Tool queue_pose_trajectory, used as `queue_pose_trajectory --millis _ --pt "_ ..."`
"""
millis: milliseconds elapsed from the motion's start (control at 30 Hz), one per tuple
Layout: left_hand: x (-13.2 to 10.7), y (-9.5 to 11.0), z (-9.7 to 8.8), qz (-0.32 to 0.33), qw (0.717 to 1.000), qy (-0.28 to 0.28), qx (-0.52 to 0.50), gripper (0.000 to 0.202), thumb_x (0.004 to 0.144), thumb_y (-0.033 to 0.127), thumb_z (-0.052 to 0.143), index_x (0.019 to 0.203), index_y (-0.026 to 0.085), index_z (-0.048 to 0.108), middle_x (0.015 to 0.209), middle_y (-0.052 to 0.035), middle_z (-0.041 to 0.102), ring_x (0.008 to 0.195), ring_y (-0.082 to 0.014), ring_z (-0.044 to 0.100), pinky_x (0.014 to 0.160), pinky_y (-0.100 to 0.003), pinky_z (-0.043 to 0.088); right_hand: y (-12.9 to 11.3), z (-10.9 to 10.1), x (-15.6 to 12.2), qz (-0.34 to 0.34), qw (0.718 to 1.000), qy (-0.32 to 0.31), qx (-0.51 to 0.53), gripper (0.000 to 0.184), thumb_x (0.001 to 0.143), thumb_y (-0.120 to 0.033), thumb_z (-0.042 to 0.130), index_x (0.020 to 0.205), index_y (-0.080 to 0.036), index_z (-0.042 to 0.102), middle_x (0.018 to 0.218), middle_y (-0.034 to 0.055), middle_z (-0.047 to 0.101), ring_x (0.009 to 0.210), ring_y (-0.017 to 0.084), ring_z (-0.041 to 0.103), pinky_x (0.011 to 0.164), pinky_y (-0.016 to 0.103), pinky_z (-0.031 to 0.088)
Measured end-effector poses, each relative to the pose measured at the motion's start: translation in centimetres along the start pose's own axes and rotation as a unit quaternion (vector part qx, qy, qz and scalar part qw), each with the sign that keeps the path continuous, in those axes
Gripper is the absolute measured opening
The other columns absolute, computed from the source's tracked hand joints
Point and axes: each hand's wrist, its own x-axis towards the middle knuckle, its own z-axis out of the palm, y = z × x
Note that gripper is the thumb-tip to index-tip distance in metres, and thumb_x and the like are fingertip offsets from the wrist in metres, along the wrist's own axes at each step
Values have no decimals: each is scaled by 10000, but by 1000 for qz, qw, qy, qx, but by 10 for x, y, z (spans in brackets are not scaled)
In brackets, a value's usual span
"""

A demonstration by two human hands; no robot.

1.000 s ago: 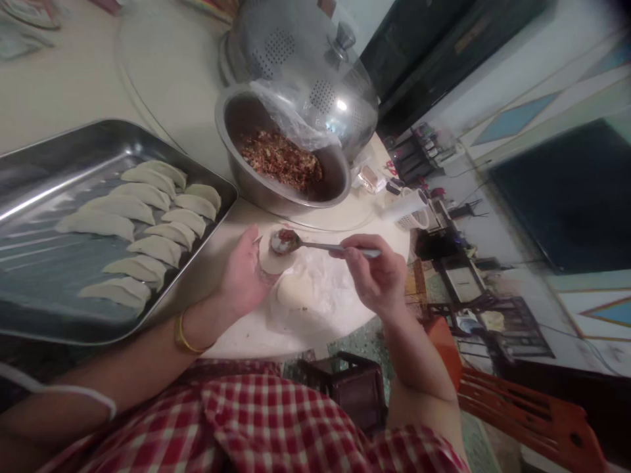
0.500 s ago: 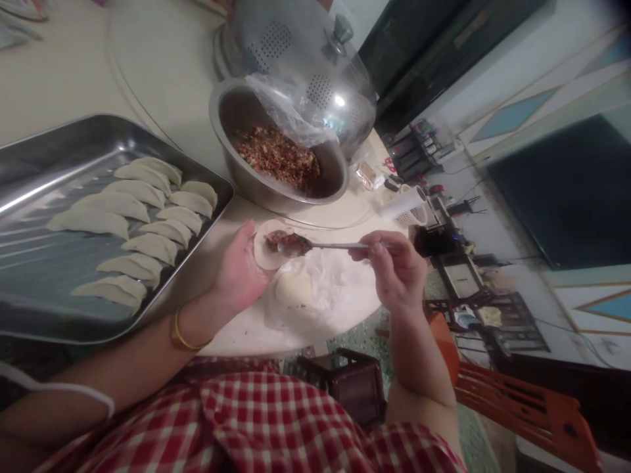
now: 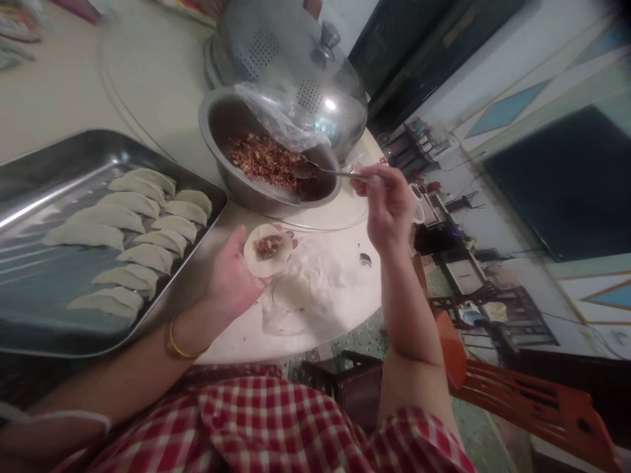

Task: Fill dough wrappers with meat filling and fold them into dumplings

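Note:
On the palm of my left hand (image 3: 234, 272) lies a round dumpling wrapper (image 3: 256, 261), with a small heap of meat filling (image 3: 269, 246) at its middle. The fingers curve beneath and around the wrapper's edge, partly hidden by it. My right hand (image 3: 387, 200) grips a metal spoon (image 3: 345, 174) by its handle, its bowl end inside the steel bowl (image 3: 210, 115) against the reddish chopped filling (image 3: 266, 161). More pale wrapper dough (image 3: 292, 292) sits on the floured table (image 3: 340, 315), just right of my left hand.
To the left, a metal tray (image 3: 190, 289) holds several folded dumplings (image 3: 148, 257). A perforated steel lid (image 3: 296, 59) rises behind the bowl, and clear plastic film (image 3: 280, 118) drapes over the bowl's rim. An orange chair (image 3: 537, 394) stands at the right.
My right hand has moved the spoon up and away from the wrapper into the bowl. Filling stays on the wrapper in my left hand. The view has shifted slightly.

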Motion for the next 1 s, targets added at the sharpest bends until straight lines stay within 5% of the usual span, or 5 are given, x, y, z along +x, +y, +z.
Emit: queue_pose_trajectory --millis 200,400,733,867,1000 --pt "-4 2 4 -5 1000 25 16 492 1062 306 244 1338 29 543 950 -158 767 883 -251 766 709 -312 632 43 31 44 28 986 -106 -125 231 1016 -394 440 994 -230 601 868 -1 722 838 179 719 814 364 563" --pt "-4 1 6 -14 999 44 9 464 1047 275 264 1343 73 559 967 -144 766 890 -250 766 743 -332 640 54 51 70 24 949 -190 -250 194 1003 -245 478 1040 -210 665 937 35 736 974 218 666 907 371 518" --pt "-2 1 -4 -43 999 20 -2 414 1006 257 377 1330 86 570 1045 -160 770 936 -269 765 826 -379 637 78 91 91 80 926 -252 -268 268 1013 -273 489 1078 -182 733 924 68 758 938 233 686 919 363 524" --pt "-1 1 -3 -36 999 23 7 381 1007 247 379 1261 81 611 1024 -161 774 940 -272 765 813 -362 638 79 71 92 95 945 -223 -219 328 994 -307 523 1239 -157 681 1084 78 763 1012 208 694 968 354 527" --pt "-3 1 3 -35 998 34 35 424 1031 258 321 1253 45 613 1037 -188 766 924 -262 768 799 -336 634 68 10 52 67 989 -56 -120 378 990 -477 480 1170 -230 703 1191 63 733 1131 198 668 1007 387 523"
